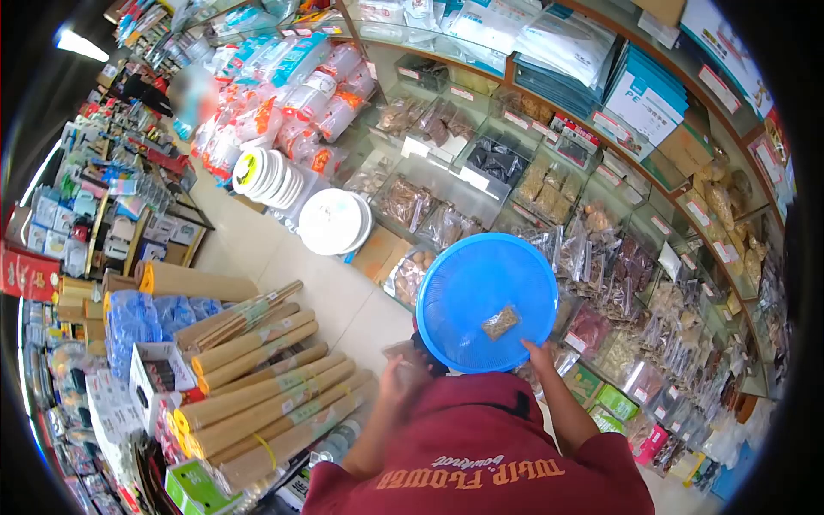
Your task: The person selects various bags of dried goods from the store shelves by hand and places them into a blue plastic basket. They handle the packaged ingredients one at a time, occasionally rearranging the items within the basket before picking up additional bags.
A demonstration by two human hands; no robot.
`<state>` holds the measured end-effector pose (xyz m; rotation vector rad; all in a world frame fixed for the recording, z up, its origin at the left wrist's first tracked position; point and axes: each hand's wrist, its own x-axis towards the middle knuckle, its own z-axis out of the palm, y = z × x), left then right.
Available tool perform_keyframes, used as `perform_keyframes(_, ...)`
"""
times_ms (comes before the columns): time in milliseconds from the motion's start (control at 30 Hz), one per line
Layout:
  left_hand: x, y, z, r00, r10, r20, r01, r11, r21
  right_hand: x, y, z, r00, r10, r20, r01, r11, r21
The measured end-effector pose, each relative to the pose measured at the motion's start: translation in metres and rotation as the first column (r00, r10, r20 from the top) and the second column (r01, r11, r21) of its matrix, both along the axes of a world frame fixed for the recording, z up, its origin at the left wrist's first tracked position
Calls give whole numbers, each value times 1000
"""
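A round blue plastic basket (463, 296) is held out before my maroon shirt, tilted so its inside shows. My right hand (539, 354) is closed on the near right part of its rim. One small clear packet of brownish dried goods (500, 323) lies inside, toward the lower right. Left of the basket and apart from its rim is my left hand (405, 375), smeared by motion, so I cannot tell what its fingers hold.
Glass-divided shelves of bagged dried goods (408, 202) curve along the right. White round tubs (330, 221) stand at the aisle's far side, near red-and-clear packages (296, 103). Brown paper rolls (266, 408) and a white carton (161, 371) crowd the left side.
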<state>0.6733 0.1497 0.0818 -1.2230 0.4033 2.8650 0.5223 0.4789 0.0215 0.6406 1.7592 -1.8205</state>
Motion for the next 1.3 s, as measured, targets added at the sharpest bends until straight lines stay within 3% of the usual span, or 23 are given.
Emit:
perform_keyframes(100, -46, -54, -11, 989, -144, 36, 145, 989, -32, -6, -25, 18, 999, -25, -29, 29, 990, 141)
perform_keyframes(133, -66, -69, -13, 986, -164, -31, 162, 985, -50, -9, -32, 15, 999, -31, -27, 34, 988, 153)
perform_keyframes(200, -105, -100, 1, 969, -245, -39, 241, 967, -84, -13, -47, 11, 979, -201, 28, 199, 978, 58)
perform_keyframes(267, -148, -129, 24, 945, -323, -52, 314, 941, -124, -20, -66, 20, 966, -259, 3, 259, 965, 34)
perform_keyframes(333, -184, -153, 37, 876, -452, -168, 373, 856, -357, -25, -81, 33, 948, -317, -20, 318, 948, 8)
perform_keyframes(500, -282, -204, 29, 879, -465, -107, 406, 847, -344, -13, -85, 28, 940, -327, -96, 328, 945, -7)
perform_keyframes(567, -330, -209, 31, 861, -500, -98, 442, 828, -345, -5, -92, 50, 930, -355, -90, 360, 933, 34)
perform_keyframes(633, -386, -198, 51, 921, -362, -142, 275, 865, -419, -3, -105, 66, 920, -381, -97, 388, 919, 70)
perform_keyframes(833, -536, -174, 47, 918, -383, -99, 278, 803, -527, 32, -127, 70, 766, -638, -80, 643, 764, 62)
perform_keyframes(933, -595, -158, 36, 934, -300, -195, 167, 848, -502, 39, -141, 73, 739, -669, -82, 672, 741, 11)
perform_keyframes(1033, -630, -155, 8, 895, -375, -244, 243, 866, -438, 41, -152, 78, 717, -694, -61, 696, 717, 25)
perform_keyframes(1067, -639, -154, -3, 918, -379, -115, 278, 824, -493, 42, -154, 75, 713, -697, -67, 700, 714, 12)
perform_keyframes(1100, -645, -154, -10, 913, -390, -117, 288, 821, -493, 44, -157, 74, 709, -702, -71, 704, 711, -1)
perform_keyframes(1167, -652, -154, -27, 878, -466, 106, 389, 568, -725, 43, -161, 75, 697, -711, -89, 713, 701, -15)
perform_keyframes(1200, -670, -150, -76, 939, -338, 60, 266, 606, -749, 42, -164, 76, 695, -712, -105, 713, 700, -30)
perform_keyframes(1233, -656, -150, -44, 937, -344, 66, 274, 601, -751, 39, -167, 78, 690, -717, -98, 718, 695, -30)
perform_keyframes(1300, -619, -150, 16, 926, -317, -203, 33, 605, -796, 33, -168, 81, 689, -721, -69, 723, 691, -9)
